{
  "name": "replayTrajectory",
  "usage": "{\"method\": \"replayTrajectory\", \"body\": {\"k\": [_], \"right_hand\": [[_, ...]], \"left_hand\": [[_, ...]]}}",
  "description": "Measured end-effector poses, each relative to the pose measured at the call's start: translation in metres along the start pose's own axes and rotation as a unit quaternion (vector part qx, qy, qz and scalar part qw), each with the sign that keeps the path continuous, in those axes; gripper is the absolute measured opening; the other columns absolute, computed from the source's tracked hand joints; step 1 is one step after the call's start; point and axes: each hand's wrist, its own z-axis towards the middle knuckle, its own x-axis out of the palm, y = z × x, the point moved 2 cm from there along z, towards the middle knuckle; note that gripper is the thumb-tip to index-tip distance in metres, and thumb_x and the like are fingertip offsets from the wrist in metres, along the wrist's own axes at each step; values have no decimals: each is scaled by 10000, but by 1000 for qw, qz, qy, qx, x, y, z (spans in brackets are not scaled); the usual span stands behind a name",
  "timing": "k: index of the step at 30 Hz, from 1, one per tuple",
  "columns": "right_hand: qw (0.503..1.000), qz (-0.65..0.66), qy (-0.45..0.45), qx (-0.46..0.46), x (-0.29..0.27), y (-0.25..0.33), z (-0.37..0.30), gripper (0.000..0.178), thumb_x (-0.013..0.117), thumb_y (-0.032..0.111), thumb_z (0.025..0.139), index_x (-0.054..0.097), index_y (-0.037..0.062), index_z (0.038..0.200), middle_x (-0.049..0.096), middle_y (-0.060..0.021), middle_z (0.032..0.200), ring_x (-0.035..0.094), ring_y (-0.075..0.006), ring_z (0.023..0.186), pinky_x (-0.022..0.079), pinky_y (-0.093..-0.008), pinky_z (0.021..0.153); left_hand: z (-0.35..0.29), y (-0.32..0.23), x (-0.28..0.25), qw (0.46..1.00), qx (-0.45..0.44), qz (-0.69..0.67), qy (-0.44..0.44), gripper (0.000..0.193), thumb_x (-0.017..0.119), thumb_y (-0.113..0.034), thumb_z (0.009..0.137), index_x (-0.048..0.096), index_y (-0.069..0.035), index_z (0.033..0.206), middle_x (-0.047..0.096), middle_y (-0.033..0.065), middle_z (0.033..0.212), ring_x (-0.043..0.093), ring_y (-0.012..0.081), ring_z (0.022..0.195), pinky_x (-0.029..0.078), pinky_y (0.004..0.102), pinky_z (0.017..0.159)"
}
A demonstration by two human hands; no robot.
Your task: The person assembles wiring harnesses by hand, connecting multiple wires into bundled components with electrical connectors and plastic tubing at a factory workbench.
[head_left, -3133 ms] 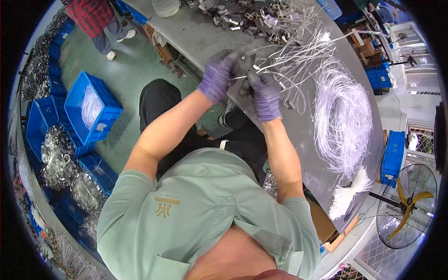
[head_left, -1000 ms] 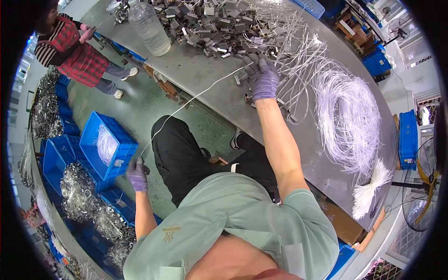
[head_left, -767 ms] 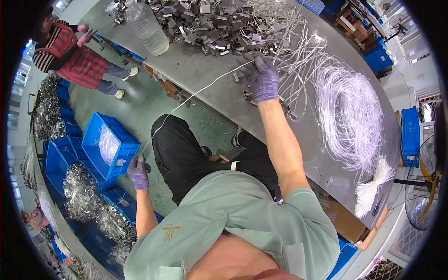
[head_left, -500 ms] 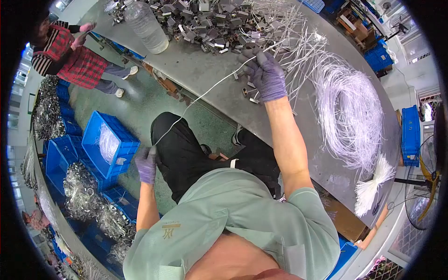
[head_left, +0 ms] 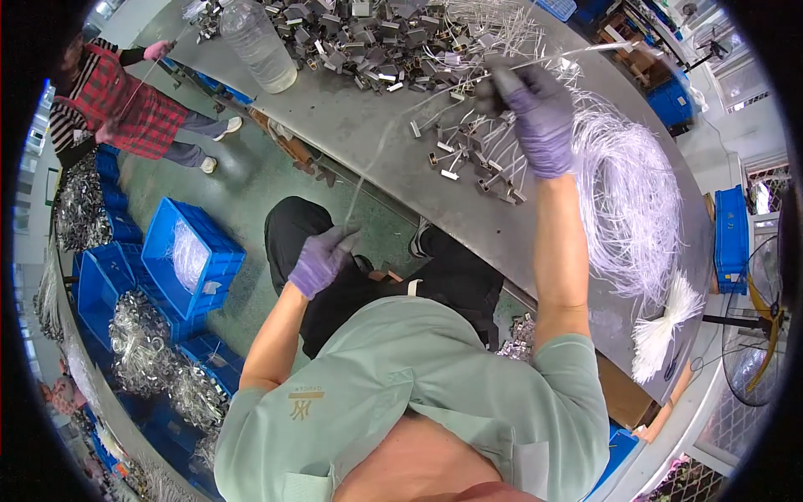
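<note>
A thin white wire (head_left: 381, 151), partly smeared by motion, runs up from my left hand to my right hand and on past it toward the far right. My left hand (head_left: 320, 261), in a purple and grey glove, is closed on its lower part above my thigh. My right hand (head_left: 534, 117), gloved alike, is closed round the wire over the table. Small grey metal-cased parts with white wire tails (head_left: 481, 159) lie on the table just left of my right hand. A big loose coil of clear-white wire (head_left: 631, 197) lies to its right.
A heap of similar metal parts (head_left: 360, 46) covers the table's far side, beside a clear plastic bottle (head_left: 258, 50). A tied white bundle (head_left: 667, 330) lies at the right edge. Blue crates (head_left: 222, 276) stand on the floor at left. Another person (head_left: 125, 105) stands far left.
My right hand has moved right, drawing the wire past the table's far right. My left hand has risen and come rightward. The metal parts left of my right hand are now uncovered.
</note>
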Motion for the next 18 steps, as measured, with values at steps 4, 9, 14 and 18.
{"method": "replayTrajectory", "body": {"k": [4, 9, 14, 18], "right_hand": [[986, -146, -50, -65, -10, 29, -8, 274, 645, 246, 841, 646, -5, 951, 634, -77, 701, 587, -110, 586, 473, -224, 530], [940, -338, -42, 16, -34, -21, -11, 316, 634, 316, 841, 631, 3, 880, 625, -68, 665, 584, -105, 537, 457, -219, 511], [891, -449, -58, 30, -74, -157, -32, 343, 605, 318, 849, 609, -14, 939, 649, -104, 702, 630, -152, 579, 478, -276, 530], [894, -436, -95, 31, -64, -175, -52, 330, 589, 305, 856, 603, -9, 957, 646, -143, 723, 643, -214, 632, 497, -342, 573]], "left_hand": [[13, 0, 18, 977, -55, 131, 157, 312, 534, -228, 897, 581, -58, 1153, 593, 149, 697, 570, 252, 623, 449, 333, 596], [43, 37, 54, 926, -15, 232, 298, 297, 487, -214, 894, 587, -54, 1124, 616, 192, 769, 602, 310, 681, 474, 377, 656], [57, 97, 72, 932, 8, 251, 260, 256, 508, -230, 858, 624, -71, 1021, 615, 220, 869, 590, 397, 810, 462, 429, 702], [60, 96, 68, 916, -22, 302, 264, 280, 493, -239, 863, 619, -83, 1060, 620, 204, 932, 593, 382, 859, 467, 428, 730]]}}
